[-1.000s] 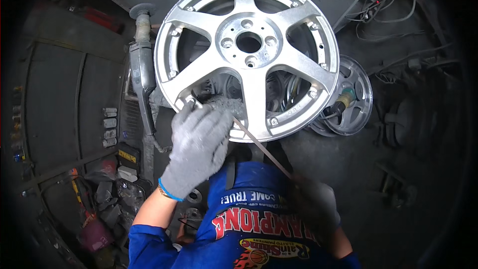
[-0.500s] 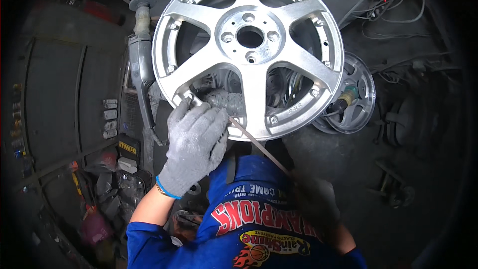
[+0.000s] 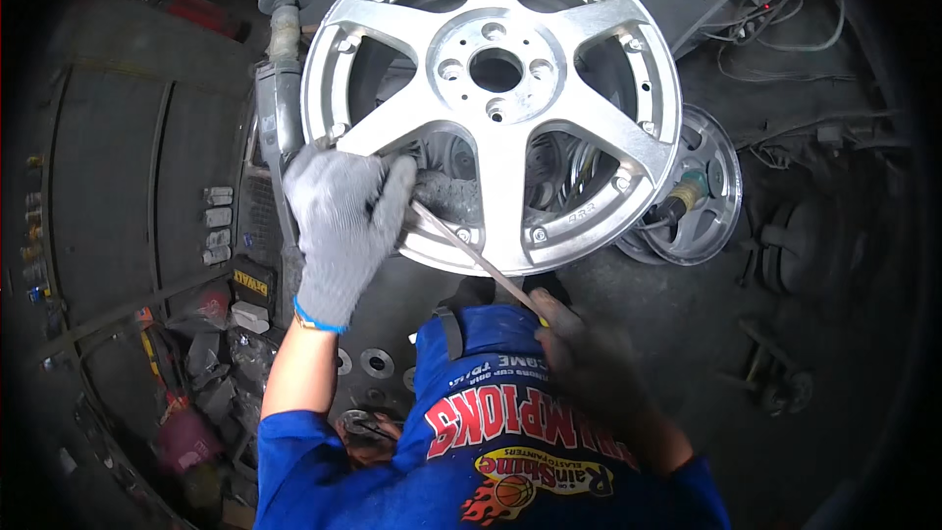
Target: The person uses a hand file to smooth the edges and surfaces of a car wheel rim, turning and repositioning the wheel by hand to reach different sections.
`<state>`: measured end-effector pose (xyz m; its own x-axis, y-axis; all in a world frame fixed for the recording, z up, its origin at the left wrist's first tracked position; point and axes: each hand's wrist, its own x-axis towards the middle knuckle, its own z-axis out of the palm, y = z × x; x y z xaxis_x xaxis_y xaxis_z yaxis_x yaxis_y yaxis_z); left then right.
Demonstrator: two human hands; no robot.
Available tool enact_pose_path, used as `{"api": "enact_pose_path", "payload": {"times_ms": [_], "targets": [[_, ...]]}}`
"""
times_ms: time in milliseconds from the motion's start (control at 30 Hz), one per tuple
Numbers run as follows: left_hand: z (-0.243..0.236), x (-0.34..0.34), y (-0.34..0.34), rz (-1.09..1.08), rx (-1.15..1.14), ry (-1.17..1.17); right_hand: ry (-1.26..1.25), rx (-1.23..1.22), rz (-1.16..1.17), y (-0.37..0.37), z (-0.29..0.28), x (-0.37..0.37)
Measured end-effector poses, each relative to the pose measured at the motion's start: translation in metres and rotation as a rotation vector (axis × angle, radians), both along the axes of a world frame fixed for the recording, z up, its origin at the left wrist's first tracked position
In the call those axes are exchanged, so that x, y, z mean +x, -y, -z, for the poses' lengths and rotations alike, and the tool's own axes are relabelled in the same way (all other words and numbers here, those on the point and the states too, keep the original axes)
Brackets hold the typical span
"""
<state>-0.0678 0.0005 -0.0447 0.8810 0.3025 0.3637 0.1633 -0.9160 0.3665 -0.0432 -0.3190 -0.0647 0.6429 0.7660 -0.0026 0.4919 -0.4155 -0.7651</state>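
Observation:
A silver alloy wheel rim [image 3: 502,186] with several spokes and bolts around its lip takes up the upper middle. My left hand [image 3: 339,216], in a grey knit glove with a blue cuff, is closed around the rim's lower-left edge, its thumb over the spoke opening. A long thin file [image 3: 471,253] slants across the lower lip, its far tip close to my left thumb. My right hand [image 3: 594,348], in a dark glove and blurred, is closed on the file's near end, where a bit of yellow shows.
A grinder [image 3: 280,108] with a disc on top stands left of the rim. Another wheel [image 3: 721,186] lies at the right, a green-and-black tool on it. Cables [image 3: 775,20] tangle at the upper right. Tools and a yellow-black box [image 3: 253,285] sit at the lower left.
My left hand has moved up and left along the rim's edge, away from the lower lip. My right hand has moved up and left with the file, which now reaches further toward the opening.

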Motion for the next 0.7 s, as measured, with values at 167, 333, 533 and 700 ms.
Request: {"api": "enact_pose_path", "payload": {"times_ms": [167,333,533,700], "targets": [[0.013,-0.010,0.020,0.127,0.076,0.129,0.004,-0.037,-0.063,0.028,-0.010,-0.009],[0.013,0.008,0.006,0.056,0.109,0.113,0.111,-0.021,-0.062,0.007,0.000,-0.001],[0.017,-0.004,0.036,0.121,0.131,0.137,-0.047,-0.073,-0.085,0.041,-0.012,-0.003],[0.013,0.017,0.005,-0.040,0.212,0.086,0.052,-0.107,-0.132,0.006,-0.012,0.015]]}}
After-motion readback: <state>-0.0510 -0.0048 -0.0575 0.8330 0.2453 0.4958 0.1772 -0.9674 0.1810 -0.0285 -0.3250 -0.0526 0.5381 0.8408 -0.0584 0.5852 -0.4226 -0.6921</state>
